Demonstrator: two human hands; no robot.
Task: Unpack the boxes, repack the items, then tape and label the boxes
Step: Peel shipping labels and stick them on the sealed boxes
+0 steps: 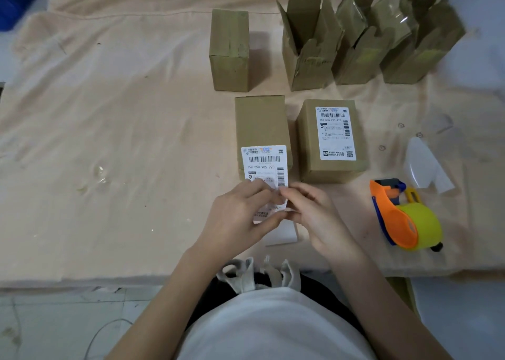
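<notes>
Peeling label (264,165): both hands, left hand (240,215) and right hand (314,215), are pinching its near edge.
Risk: it's landing crooked or creasing (adhesive grabbing early) on the sealed box (262,122).

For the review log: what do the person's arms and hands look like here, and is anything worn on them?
Both forearms are bare up to the frame edge, with no sleeves in view. The left hand and right hand wear no gloves, and no rings, watch or bracelet can be seen. The torso below is covered by a white top.
</notes>
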